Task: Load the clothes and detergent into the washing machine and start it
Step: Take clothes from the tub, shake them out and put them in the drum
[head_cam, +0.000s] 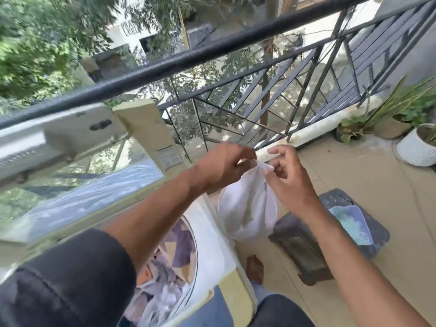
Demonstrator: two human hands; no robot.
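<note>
Pinching the crinkled neck of a thin white plastic bag [246, 208]: left hand [226, 165] and right hand [286, 172] (each grip closed on it).

Between your left hand [224, 166] and your right hand [290, 175] you pinched a thin white plastic bag [245, 208], crinkled and faintly translucent, with a soft sheen. Below your left forearm the clothes [169, 263] in the washing machine [212, 246] looked like soft matt cloth in printed patches, and the machine's rim was smooth, glossy plastic. Its raised lid [94, 194], left of your left hand, was clear and shiny. Beyond both hands the railing [188, 60] was dark painted metal, slightly rough. Far right of your right hand stood a white ribbed pot [415, 149], matt.
</note>
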